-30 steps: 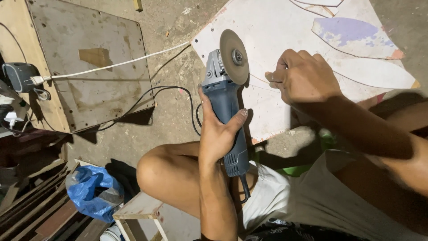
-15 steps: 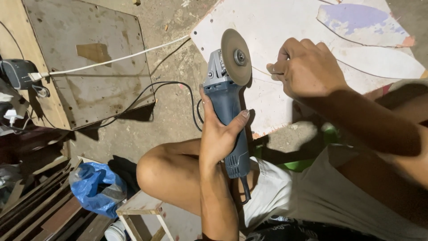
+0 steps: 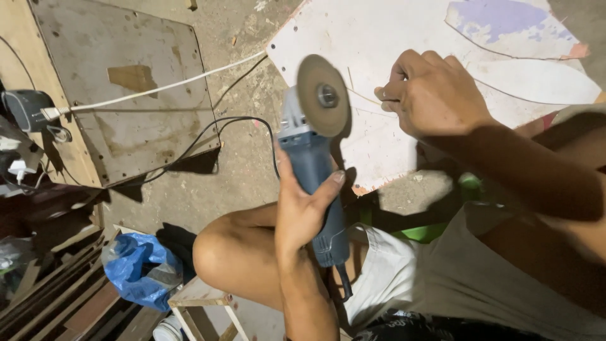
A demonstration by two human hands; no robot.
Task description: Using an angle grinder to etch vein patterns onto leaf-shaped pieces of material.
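My left hand (image 3: 302, 208) grips the blue body of an angle grinder (image 3: 312, 158), whose round grey disc (image 3: 323, 95) points up and away from me over the edge of a white board. My right hand (image 3: 432, 95) rests on that white board (image 3: 391, 38), fingers curled around a thin stick-like object I cannot make out, just right of the disc. The board lies flat on the concrete floor, with curved outlines and a purple and orange patch at its far right. My bent knee is below the grinder.
A worn brown plywood sheet (image 3: 136, 95) lies at the left, crossed by a white cable (image 3: 158, 89) to a plug block (image 3: 28, 110). The grinder's black cord (image 3: 208, 129) loops over the floor. A blue plastic bag (image 3: 142, 268), wooden slats and a small stool sit lower left.
The view has shifted closer. The grinder stays in my left hand with its disc near the board's edge; my right hand stays on the board beside it.
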